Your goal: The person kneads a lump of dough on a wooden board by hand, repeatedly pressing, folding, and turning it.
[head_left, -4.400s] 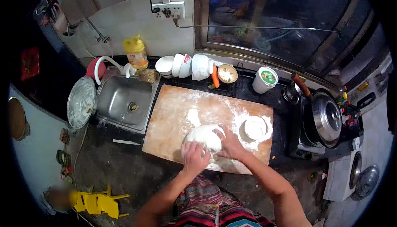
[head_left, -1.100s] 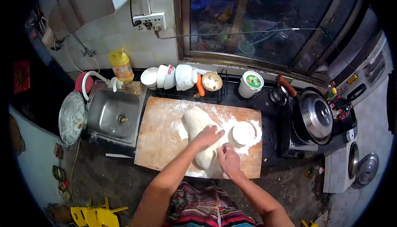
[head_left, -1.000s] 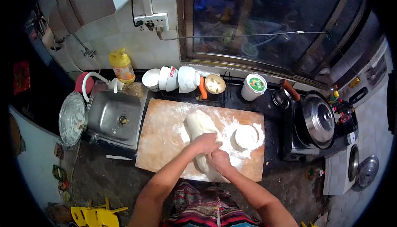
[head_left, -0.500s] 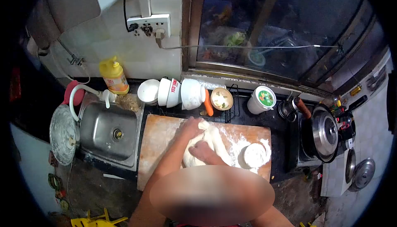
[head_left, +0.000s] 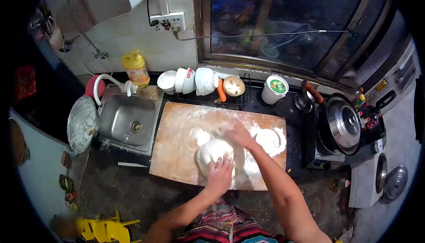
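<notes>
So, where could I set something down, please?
The left end of the wooden board, between sink and dough, though floury, and the counter strip between board and stove. It is crowded around the right hand, white dish and bowls.

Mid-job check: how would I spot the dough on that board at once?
Between the sink and the stove lies a floury wooden board. On its near half, the left hand rests on the dough. Unlike the flat, powdery flour patch beside it, it is one thick, rounded lump.
</notes>
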`<state>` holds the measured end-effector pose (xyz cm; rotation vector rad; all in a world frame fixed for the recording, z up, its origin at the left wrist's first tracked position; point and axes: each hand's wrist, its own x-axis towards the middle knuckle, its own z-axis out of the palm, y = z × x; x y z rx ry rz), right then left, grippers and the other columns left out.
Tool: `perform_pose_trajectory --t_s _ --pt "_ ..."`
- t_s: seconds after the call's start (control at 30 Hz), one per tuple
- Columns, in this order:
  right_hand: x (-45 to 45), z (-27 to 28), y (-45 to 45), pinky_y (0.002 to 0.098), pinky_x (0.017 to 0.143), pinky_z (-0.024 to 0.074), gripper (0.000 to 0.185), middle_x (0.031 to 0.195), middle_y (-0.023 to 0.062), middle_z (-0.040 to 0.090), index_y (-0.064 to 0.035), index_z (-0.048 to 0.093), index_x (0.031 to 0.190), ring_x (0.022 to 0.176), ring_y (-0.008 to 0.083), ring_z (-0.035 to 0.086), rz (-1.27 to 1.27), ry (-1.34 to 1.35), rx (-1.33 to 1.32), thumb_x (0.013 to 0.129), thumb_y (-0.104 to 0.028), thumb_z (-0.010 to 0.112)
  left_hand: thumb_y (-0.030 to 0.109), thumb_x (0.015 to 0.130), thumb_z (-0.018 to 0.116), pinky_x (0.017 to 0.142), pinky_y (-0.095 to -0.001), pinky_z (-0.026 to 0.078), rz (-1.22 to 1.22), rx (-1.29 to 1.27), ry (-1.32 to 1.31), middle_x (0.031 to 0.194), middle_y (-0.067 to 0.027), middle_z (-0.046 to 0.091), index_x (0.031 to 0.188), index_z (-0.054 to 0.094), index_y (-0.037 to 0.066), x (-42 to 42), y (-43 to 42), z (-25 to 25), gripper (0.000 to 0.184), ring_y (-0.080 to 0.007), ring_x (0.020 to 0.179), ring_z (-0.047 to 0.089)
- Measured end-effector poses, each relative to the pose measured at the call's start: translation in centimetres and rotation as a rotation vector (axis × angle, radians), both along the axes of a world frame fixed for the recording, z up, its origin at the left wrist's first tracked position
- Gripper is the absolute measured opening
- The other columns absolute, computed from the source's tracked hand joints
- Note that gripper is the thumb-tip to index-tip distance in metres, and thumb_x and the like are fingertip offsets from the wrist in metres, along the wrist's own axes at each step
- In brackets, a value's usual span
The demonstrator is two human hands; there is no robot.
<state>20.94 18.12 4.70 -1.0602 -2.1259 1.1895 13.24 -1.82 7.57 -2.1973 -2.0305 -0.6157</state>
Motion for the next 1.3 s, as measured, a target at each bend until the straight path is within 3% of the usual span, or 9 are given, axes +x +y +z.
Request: perform_pose_trajectory --t_s 0.03,0.13,0.37,0.53,0.87,1.1,1.13,1.2,1.3 --pt "0.2 1.2 -2.6 0.0426 0.109 0.036 0.045 0.137 0.0162 0.052 -0.0131 0.063 0.124 0.127 0.0332 0.049 0.208 -0.353 0.073 0.09 -0.043 0.061 0.018 0.072 0.065 0.09 -0.0496 0.04 0.006 0.0 -0.052 0.099 -0.0099 0.064 0.098 0.066 0.009 0.2 -0.9 0.3 0.027 -0.0301 0.103 0.056" --pt "2.0 -0.4 -7.2 0.049 0.108 0.0333 0.047 0.136 0.0153 0.05 -0.0109 0.062 0.123 0.131 0.0366 0.042 0.105 -0.162 0.209 0.085 -0.039 0.066 0.021 0.074 0.066 0.094 -0.0518 0.037 0.165 0.011 -0.331 0.111 -0.0116 0.061 0.108 0.065 0.01 -1.3 -1.5 0.8 0.036 -0.0308 0.107 0.054" --pt "5.0 -3.3 -13.9 0.0616 0.105 0.028 0.057 0.14 0.0196 0.04 -0.0143 0.053 0.133 0.134 0.047 0.032 0.113 -0.15 0.543 0.084 -0.04 0.064 0.029 0.084 0.056 0.106 -0.057 0.027 0.333 0.098 -0.167 0.133 -0.0155 0.053 0.127 0.06 0.011 -1.6 -1.4 -6.1 0.047 -0.0357 0.13 0.043" --pt "1.5 -4.3 -9.1 0.0598 0.104 0.0285 0.054 0.136 0.0148 0.047 -0.0179 0.06 0.129 0.133 0.0377 0.037 0.134 -0.276 0.567 0.082 -0.043 0.065 0.027 0.085 0.051 0.105 -0.0579 0.027 0.393 0.119 -0.2 0.134 -0.0166 0.05 0.126 0.06 0.01 -4.2 2.4 -6.9 0.046 -0.0392 0.128 0.043" --pt "-9.1 -4.8 3.4 0.0506 0.091 0.0401 0.042 0.116 0.0104 0.062 -0.011 0.066 0.116 0.109 0.0292 0.057 -0.261 -0.462 0.326 0.089 -0.043 0.061 0.024 0.089 0.05 0.094 -0.0502 0.036 0.483 0.104 -0.279 0.094 -0.0157 0.066 0.088 0.067 0.003 -13.6 18.4 -10.5 0.027 -0.0333 0.096 0.057" --pt "-3.2 -2.9 0.7 0.0474 0.097 0.0427 0.049 0.122 0.0234 0.058 -0.0017 0.054 0.13 0.11 0.0375 0.056 -0.249 -0.317 0.263 0.091 -0.031 0.059 0.032 0.097 0.044 0.09 -0.0478 0.039 0.455 -0.051 -0.324 0.088 -0.0158 0.069 0.081 0.068 0.004 -16.9 22.4 -13.6 0.041 -0.0361 0.092 0.062" --pt "-1.4 -3.0 -1.5 0.0442 0.096 0.0447 0.048 0.122 0.0238 0.058 -0.0005 0.052 0.131 0.109 0.0368 0.057 -0.304 -0.27 0.338 0.091 -0.026 0.06 0.026 0.095 0.048 0.077 -0.0417 0.047 0.399 0.056 -0.321 0.08 -0.0139 0.066 0.08 0.064 0.004 -18.0 22.7 -16.3 0.032 -0.0306 0.082 0.063" --pt "0.8 -1.7 -7.2 0.039 0.088 0.0484 0.037 0.113 0.0177 0.059 0.0029 0.056 0.119 0.101 0.0274 0.057 -0.726 0.005 -0.095 0.092 -0.021 0.062 0.032 0.099 0.048 0.08 -0.0372 0.048 0.247 -0.094 -1.641 0.086 -0.0097 0.068 0.092 0.067 0.003 -20.0 22.3 -15.5 0.035 -0.0236 0.083 0.064" --pt "2.8 -5.9 -13.1 0.0325 0.073 0.0502 0.027 0.097 0.0095 0.06 0.0014 0.06 0.103 0.087 0.0198 0.057 -0.917 0.448 -0.755 0.092 -0.023 0.065 0.025 0.098 0.055 0.084 -0.0348 0.048 0.433 -0.066 -1.383 0.093 -0.0088 0.067 0.096 0.065 0.001 -18.9 17.1 -10.4 0.027 -0.0195 0.086 0.063"
